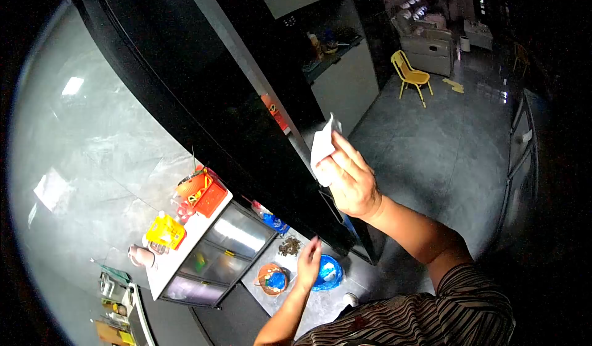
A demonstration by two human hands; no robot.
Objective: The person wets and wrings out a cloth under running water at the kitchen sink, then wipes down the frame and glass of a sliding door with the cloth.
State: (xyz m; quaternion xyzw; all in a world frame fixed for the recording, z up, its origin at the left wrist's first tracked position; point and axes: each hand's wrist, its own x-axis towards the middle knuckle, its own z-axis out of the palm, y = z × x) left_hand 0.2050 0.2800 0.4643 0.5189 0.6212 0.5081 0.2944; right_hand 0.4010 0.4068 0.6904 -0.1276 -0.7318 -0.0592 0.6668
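Observation:
My right hand (351,183) is raised and holds a white wiping cloth or paper (322,146), its fingers pressing it at the edge of a tall dark door panel (240,124). Whether the cloth touches the panel along its whole width is hidden. Lower down, my left hand (308,264) is beside the panel's lower part, fingers stretched upward with nothing visible in them. Below it on the floor stands a blue-lined bin (328,273) with white waste inside.
An orange basin (272,279) and a dark pile of small bits (289,246) are on the floor. Left stands a cabinet (216,247) topped with a red basket (209,197) and a yellow container (165,231). A yellow chair (411,75) stands in the room beyond.

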